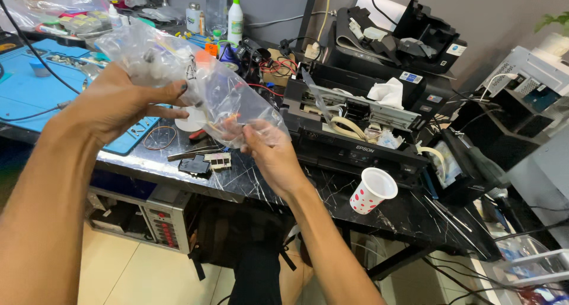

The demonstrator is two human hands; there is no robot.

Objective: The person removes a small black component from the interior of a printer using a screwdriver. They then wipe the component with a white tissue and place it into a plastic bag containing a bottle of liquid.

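Head cam, looking down over dark marbled worktop (379, 213). Both hands up in front, above worktop edge, holding one clear plastic bag (178, 68) between them. L hand (121, 103) closed around bag's upper left part, fingers wrapped over bunched plastic, dark polish on nails; grip clamped on the bag. R hand (269, 151) lower, at bag's bottom right corner, thumb + fingertips pinched together on the film; grip clamped there too. Bag crumpled, holds small whitish and orange bits, can't tell what they are. Bag is in the air, not touching worktop. Below hands on worktop: small black part with a chip strip (204, 163), wire ring (159, 138) on edge of blue mat (35, 91), white disc (191, 120) partly hidden behind bag. R of hands: opened black printer (355, 127), lid off, innards and tubing exposed, white tissue (386, 93) wadded on top. Near front edge, well apart from R hand: white paper cup w/ red dots (372, 190), tilted. Second dismantled black printer (397, 41) behind. Bottles (235, 20) at back by wall. Under worktop, L side: grey box w/ red switches (163, 222).
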